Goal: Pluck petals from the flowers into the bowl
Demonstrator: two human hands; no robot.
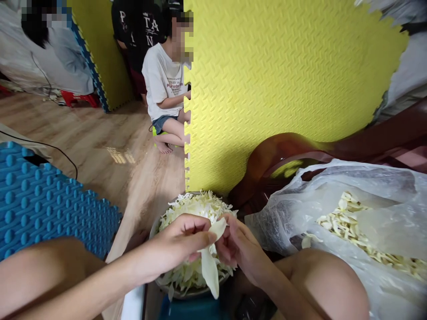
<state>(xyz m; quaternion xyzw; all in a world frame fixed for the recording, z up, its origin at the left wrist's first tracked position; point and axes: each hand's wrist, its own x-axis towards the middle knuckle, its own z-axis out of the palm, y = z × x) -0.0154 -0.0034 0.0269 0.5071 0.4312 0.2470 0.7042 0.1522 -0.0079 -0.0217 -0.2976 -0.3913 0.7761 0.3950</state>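
Wood-look floor (pixel 140 182) fills the left and middle background. Blue mat (pixel 50 200), studded, between eight and nine o'clock. Person in pale blue (pixel 73 58) at ten, by a red stool (pixel 80 98); at eleven, one in a black tee (pixel 140 26) and one in a white tee (pixel 162 75), sitting low.

Left hand (pixel 183 242), six o'clock: thumb and forefinger clamped on the flower (pixel 211 269) near its middle, other fingers curled in. Flower is pale, long-petaled, at six, over the bowl (pixel 154 229); one long petal points down toward six, a shorter one up toward one. Bowl is metal, round, heaped with loose petals (pixel 198 204). Right hand (pixel 242 249), toward five: thumb and forefinger together at the flower's upper end, rest bent; exact contact partly hidden.

Handling, judged: flower very light, soft, bendy, a bit waxy; probably slick if damp. Tears or bruises easily, creases under a hard pinch. Best hold is the thicker joined part, light pinch with finger pads; thin petal tips are weak and would likely fold or rip. Heaped petals look loose, could spill over the rim if knocked.

Yellow mat (pixel 283 80), textured, upright, twelve to two. Dark red wood (pixel 283 144), curved, at three. Bag (pixel 276 215), clear crinkled plastic, four o'clock, just beside the right knee (pixel 320 280), pale narrow pieces (pixel 347 224) showing; what they are, cannot tell.
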